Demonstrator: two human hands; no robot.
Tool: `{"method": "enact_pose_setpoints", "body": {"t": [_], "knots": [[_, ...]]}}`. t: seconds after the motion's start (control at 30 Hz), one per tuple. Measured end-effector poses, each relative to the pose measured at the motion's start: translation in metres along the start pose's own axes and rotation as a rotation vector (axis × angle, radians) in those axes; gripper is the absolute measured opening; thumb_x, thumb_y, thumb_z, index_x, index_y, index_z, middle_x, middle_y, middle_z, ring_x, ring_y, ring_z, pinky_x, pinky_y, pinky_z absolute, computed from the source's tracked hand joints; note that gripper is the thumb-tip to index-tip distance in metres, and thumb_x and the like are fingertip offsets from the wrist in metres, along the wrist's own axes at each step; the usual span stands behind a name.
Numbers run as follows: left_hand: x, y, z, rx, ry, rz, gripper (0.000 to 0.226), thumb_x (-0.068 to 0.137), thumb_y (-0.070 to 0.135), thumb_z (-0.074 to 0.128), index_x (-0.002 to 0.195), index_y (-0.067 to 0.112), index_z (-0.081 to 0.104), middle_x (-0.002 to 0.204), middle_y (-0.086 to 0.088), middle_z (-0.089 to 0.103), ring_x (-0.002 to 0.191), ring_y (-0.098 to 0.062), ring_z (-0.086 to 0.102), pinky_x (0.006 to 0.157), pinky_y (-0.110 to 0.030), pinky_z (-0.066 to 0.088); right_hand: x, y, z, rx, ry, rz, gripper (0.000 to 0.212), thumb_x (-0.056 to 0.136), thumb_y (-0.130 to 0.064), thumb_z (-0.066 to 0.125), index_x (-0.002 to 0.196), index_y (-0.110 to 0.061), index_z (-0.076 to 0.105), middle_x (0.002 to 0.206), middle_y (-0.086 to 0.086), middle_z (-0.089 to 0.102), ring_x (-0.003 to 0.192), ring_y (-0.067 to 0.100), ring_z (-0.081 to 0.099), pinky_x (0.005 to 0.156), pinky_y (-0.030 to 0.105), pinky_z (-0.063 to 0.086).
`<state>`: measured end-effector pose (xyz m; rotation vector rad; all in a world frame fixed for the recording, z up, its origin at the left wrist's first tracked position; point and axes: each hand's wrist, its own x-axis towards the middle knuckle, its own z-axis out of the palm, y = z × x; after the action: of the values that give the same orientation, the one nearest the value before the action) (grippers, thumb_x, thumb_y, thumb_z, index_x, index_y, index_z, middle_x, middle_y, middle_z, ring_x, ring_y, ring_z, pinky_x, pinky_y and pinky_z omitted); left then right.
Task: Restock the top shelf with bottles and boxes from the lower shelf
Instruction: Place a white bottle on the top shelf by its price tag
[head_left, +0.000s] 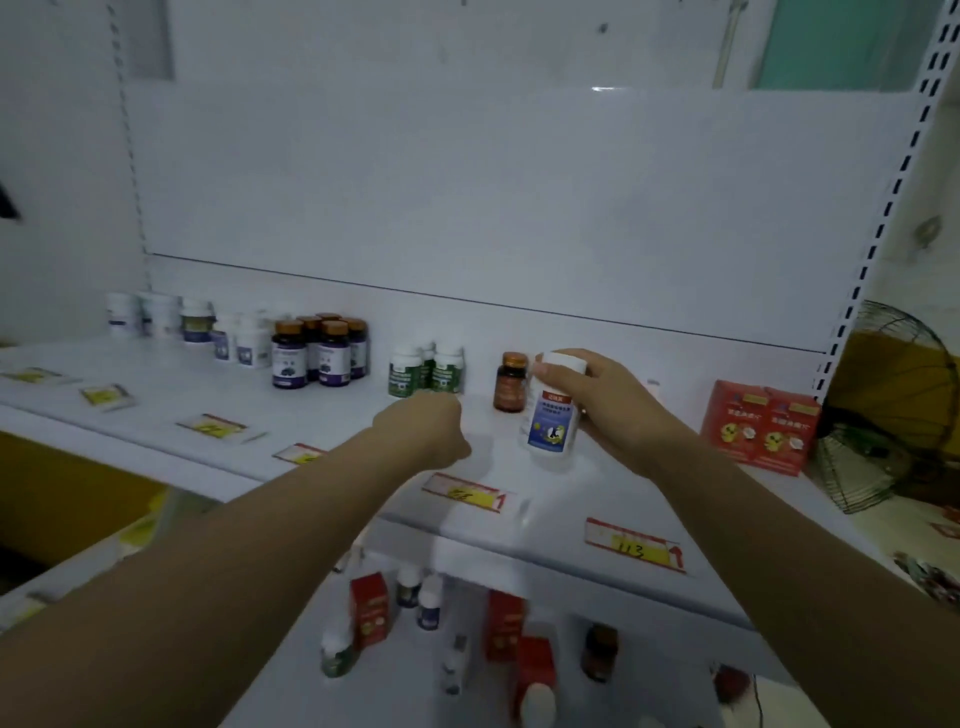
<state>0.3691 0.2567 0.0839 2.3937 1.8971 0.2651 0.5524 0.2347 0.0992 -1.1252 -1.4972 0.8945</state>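
We face a white top shelf (156, 395) with a plain white back panel. Our right hand (597, 400) has its grip closed around a white bottle (551, 415) with a blue label, held upright just above the shelf, thumb on the cap. Our left hand (434, 428) is curled into a loose fist over the shelf front, holding nothing we can see.

On the shelf, from the right: two red boxes (761, 426) side by side; one brown bottle (510, 383) with an orange cap, just beside the held bottle; three white bottles with green labels (426, 370); a cluster of dark bottles with orange caps (319, 351), five caps showing; and blurred white jars (166, 314) at the far left, too indistinct to count.

Six price tags (634, 544) line the shelf edge.

On the lower shelf (415, 691) beneath stand three red boxes (370, 608) and several small bottles (422, 597), blurred.

A wire fan (893, 415) sits at the far right.
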Motion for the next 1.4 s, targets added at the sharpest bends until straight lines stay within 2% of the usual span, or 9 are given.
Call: {"method": "enact_pose_setpoints", "body": {"t": [0.17, 0.4, 0.5, 0.63, 0.77, 1.1, 1.17, 1.27, 1.4], "knots": [[-0.051, -0.102, -0.02, -0.021, 0.004, -0.066, 0.033, 0.089, 0.034, 0.058, 0.067, 0.011, 0.05, 0.072, -0.002, 0.05, 0.077, -0.023, 0.051, 0.068, -0.03, 0.041, 0.002, -0.022, 0.099, 0.033, -0.018, -0.015, 0.035, 0.08, -0.035, 0.068, 0.108, -0.013, 0.062, 0.111, 0.015, 0.065, 0.092, 0.025, 0.066, 0.09, 0.042, 0.052], [-0.093, -0.232, -0.049, -0.059, 0.06, -0.197, 0.027, 0.088, 0.036, 0.06, 0.088, 0.009, 0.059, 0.09, -0.01, 0.061, 0.08, -0.026, 0.055, 0.068, -0.03, 0.042, 0.031, -0.052, 0.231, 0.057, -0.196, -0.057, 0.008, 0.092, -0.021, 0.057, 0.09, -0.015, 0.062, 0.078, -0.001, 0.069, 0.07, 0.012, 0.065, 0.068, 0.026, 0.052], [-0.094, -0.281, -0.06, -0.089, 0.109, -0.259, 0.034, 0.088, 0.038, 0.06, 0.095, 0.005, 0.064, 0.097, -0.013, 0.067, 0.089, -0.028, 0.062, 0.074, -0.033, 0.049, 0.055, -0.059, 0.278, 0.028, -0.209, -0.055, 0.024, 0.091, -0.025, 0.059, 0.108, -0.008, 0.061, 0.098, 0.007, 0.07, 0.085, 0.021, 0.068, 0.076, 0.032, 0.056], [-0.08, -0.339, -0.068, -0.095, 0.143, -0.32, 0.035, 0.087, 0.036, 0.061, 0.103, 0.005, 0.065, 0.099, -0.011, 0.066, 0.088, -0.025, 0.061, 0.071, -0.031, 0.048, 0.092, -0.056, 0.335, 0.032, -0.247, -0.035, 0.022, 0.091, -0.029, 0.06, 0.106, -0.015, 0.057, 0.082, 0.001, 0.065, 0.06, 0.006, 0.065, 0.049, 0.017, 0.049], [-0.049, -0.39, -0.069, -0.068, 0.169, -0.345, 0.033, 0.088, 0.036, 0.06, 0.101, 0.006, 0.066, 0.102, -0.009, 0.065, 0.09, -0.024, 0.06, 0.072, -0.03, 0.045, 0.142, -0.04, 0.381, 0.018, -0.247, -0.056, 0.033, 0.088, -0.032, 0.062, 0.114, -0.013, 0.056, 0.1, 0.006, 0.067, 0.082, 0.015, 0.066, 0.076, 0.033, 0.055], [0.05, -0.482, -0.082, -0.071, 0.125, -0.32, 0.035, 0.089, 0.037, 0.058, 0.108, 0.008, 0.065, 0.105, -0.009, 0.067, 0.081, -0.019, 0.057, 0.071, -0.026, 0.045, 0.254, -0.01, 0.46, -0.075, -0.2, 0.013, 0.032, 0.085, -0.031, 0.068, 0.107, -0.009, 0.058, 0.095, 0.008, 0.064, 0.087, 0.022, 0.061, 0.081, 0.036, 0.05], [0.07, -0.495, -0.077, -0.081, 0.104, -0.278, 0.036, 0.089, 0.038, 0.058, 0.109, 0.008, 0.065, 0.106, -0.009, 0.067, 0.083, -0.019, 0.057, 0.073, -0.026, 0.045, 0.262, -0.002, 0.467, -0.121, -0.169, 0.048, 0.027, 0.084, -0.027, 0.069, 0.1, -0.008, 0.059, 0.089, 0.008, 0.063, 0.081, 0.021, 0.061, 0.072, 0.032, 0.05], [0.1, -0.516, -0.073, -0.096, 0.105, -0.19, 0.036, 0.089, 0.037, 0.058, 0.106, 0.006, 0.066, 0.107, -0.01, 0.067, 0.088, -0.021, 0.058, 0.076, -0.027, 0.045, 0.276, 0.004, 0.472, -0.154, -0.119, 0.062, 0.036, 0.082, -0.021, 0.071, 0.113, -0.005, 0.059, 0.097, 0.007, 0.062, 0.083, 0.017, 0.061, 0.062, 0.022, 0.049], [0.135, -0.539, -0.071, -0.098, 0.118, -0.049, 0.033, 0.087, 0.036, 0.06, 0.096, 0.005, 0.067, 0.103, -0.012, 0.069, 0.092, -0.024, 0.064, 0.08, -0.032, 0.051, 0.283, 0.009, 0.484, -0.257, -0.022, 0.106, 0.043, 0.079, -0.022, 0.074, 0.119, -0.013, 0.059, 0.105, 0.003, 0.061, 0.093, 0.017, 0.06, 0.069, 0.024, 0.05]]}}
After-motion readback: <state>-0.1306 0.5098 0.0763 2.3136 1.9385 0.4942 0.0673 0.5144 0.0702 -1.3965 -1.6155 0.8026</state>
